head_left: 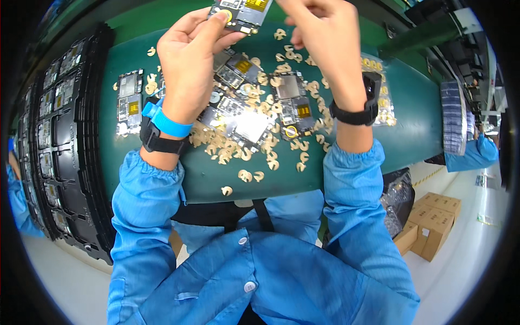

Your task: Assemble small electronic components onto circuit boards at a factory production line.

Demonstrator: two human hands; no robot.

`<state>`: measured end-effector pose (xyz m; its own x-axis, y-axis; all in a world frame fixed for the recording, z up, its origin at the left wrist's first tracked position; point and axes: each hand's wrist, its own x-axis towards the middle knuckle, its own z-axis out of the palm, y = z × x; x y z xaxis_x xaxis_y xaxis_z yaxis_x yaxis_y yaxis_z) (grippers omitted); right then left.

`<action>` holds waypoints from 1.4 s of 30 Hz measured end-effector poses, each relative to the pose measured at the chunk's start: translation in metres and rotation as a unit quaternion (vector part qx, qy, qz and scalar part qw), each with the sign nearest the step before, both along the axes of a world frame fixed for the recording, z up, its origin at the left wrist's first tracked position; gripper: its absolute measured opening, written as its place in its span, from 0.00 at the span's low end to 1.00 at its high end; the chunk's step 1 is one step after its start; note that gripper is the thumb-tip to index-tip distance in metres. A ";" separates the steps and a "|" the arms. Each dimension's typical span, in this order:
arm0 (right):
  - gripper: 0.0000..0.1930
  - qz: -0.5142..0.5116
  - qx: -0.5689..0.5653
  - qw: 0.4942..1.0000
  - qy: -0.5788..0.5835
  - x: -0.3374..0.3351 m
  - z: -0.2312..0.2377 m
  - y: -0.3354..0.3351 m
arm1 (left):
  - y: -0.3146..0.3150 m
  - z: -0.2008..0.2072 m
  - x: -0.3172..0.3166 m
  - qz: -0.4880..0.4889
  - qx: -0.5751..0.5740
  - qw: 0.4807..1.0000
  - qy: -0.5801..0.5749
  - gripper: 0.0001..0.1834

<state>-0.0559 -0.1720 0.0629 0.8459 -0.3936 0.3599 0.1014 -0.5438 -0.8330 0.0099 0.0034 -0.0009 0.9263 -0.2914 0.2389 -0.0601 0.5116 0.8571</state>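
Of the 2 hands, the left hand (pixel 187 59) pinches a circuit board (pixel 250 23) between thumb and fingers, held up over the far side of the green worktop (pixel 254 189). The right hand (pixel 331 40) is partly curled just right of it; I cannot tell whether it grips anything. Nearer, other boards (pixel 292 86) lie among scattered cream C-shaped pieces (pixel 245 175). Black trays (pixel 66 161) stand at left.

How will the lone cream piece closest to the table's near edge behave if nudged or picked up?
The piece looks small and thin, so it is probably light. It seems to lie flat on the table, so a push would likely slide it rather than roll it. Its notch leaves narrower arms, perhaps fragile.
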 end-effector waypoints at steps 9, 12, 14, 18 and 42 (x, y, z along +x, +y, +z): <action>0.12 0.087 -0.010 0.979 0.185 0.048 0.019 -0.032 | 0.005 -0.008 -0.003 -0.013 0.151 0.988 -0.002 0.23; 0.14 0.099 -0.008 0.969 0.228 0.115 -0.011 -0.099 | 0.003 0.001 -0.008 -0.024 0.185 0.982 0.005 0.22; 0.12 0.074 0.155 0.960 0.222 0.146 -0.034 -0.148 | -0.009 0.001 -0.011 -0.047 0.182 0.982 -0.012 0.21; 0.12 -0.190 -0.251 0.944 0.095 0.150 -0.078 -0.203 | -0.017 -0.005 -0.009 -0.060 0.186 0.980 -0.034 0.18; 0.50 -0.001 0.118 0.983 0.143 -0.111 -0.041 -0.009 | -0.008 -0.023 -0.017 -0.025 0.430 0.763 -0.481 0.04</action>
